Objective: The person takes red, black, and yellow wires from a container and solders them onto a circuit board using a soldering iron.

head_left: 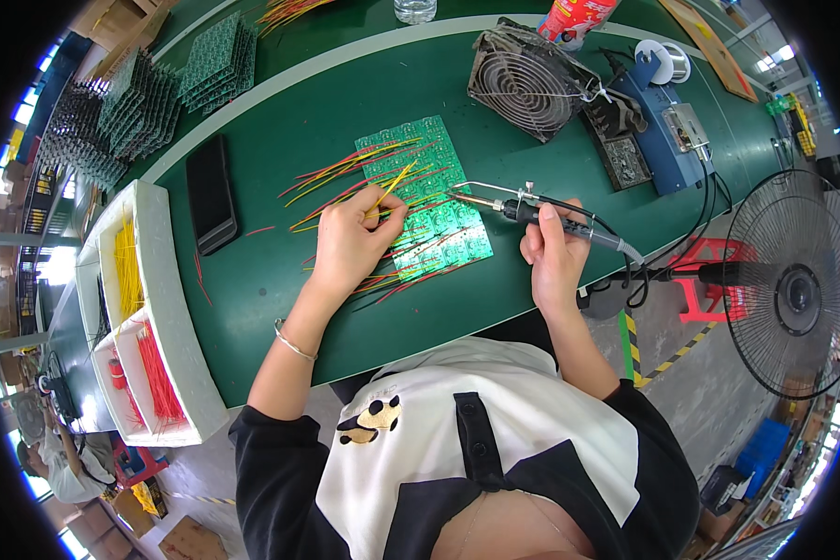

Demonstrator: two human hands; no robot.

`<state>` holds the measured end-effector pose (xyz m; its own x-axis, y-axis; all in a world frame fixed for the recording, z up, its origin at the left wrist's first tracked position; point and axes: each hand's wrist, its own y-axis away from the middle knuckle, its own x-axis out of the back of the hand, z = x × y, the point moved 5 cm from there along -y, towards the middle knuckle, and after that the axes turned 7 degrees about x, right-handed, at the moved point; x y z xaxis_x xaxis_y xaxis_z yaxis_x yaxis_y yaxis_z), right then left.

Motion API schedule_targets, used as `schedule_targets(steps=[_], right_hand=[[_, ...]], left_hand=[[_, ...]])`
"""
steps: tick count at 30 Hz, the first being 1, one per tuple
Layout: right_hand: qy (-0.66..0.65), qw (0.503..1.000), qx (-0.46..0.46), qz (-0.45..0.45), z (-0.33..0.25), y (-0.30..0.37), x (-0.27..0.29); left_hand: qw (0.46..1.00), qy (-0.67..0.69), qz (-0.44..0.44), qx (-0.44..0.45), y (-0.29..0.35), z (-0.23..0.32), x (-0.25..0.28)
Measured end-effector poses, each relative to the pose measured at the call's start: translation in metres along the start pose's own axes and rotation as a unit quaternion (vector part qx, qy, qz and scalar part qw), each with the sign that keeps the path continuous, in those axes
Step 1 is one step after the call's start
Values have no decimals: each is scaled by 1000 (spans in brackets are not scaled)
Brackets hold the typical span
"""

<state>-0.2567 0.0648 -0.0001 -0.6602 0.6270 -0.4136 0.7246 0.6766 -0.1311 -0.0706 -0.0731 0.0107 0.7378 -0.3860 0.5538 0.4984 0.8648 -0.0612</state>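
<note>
Nearest the person, at the left edge of the green table [280,280], stood a white foam tray [173,308] with red wires in its near compartment and yellow wires in the one beyond. The left hand [350,243], a thin bracelet [294,343] on its wrist, rested on the near left part of a green circuit board [439,201], its fingers pinched narrowly on a yellow wire [392,184] that slanted up and away from the fingertips. Many red and yellow wires lay fanned across the board and onto the table to its left. The right hand [553,257] was closed around the dark handle of a soldering iron [523,207], whose metal tip pointed left and sat just over the right edge of the board, near the left hand's fingers; its cable trailed off to the right. A black phone [211,191] lay on the table left of the board. Farther off on the right stood a small square fan [530,79] and a blue soldering station [667,126], and stacks of green boards [217,58] lay at the far left. A standing fan [793,289] stood off the table to the right.
</note>
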Motion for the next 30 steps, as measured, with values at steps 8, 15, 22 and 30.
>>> schedule_targets(steps=[8,15,22,30], right_hand=[[-6,1000,1,-1,2,0,1],[-27,1000,-7,-6,1,-1,6],[1,1000,-2,-15,1,-1,2],[7,1000,-4,-16,1,-1,2]], left_hand=[[1000,-6,-2,0,0,1,1],[1000,-12,-1,1,0,2,1],[1000,-21,1,-9,-1,3,2],[1000,-17,-6,-1,0,4,0]])
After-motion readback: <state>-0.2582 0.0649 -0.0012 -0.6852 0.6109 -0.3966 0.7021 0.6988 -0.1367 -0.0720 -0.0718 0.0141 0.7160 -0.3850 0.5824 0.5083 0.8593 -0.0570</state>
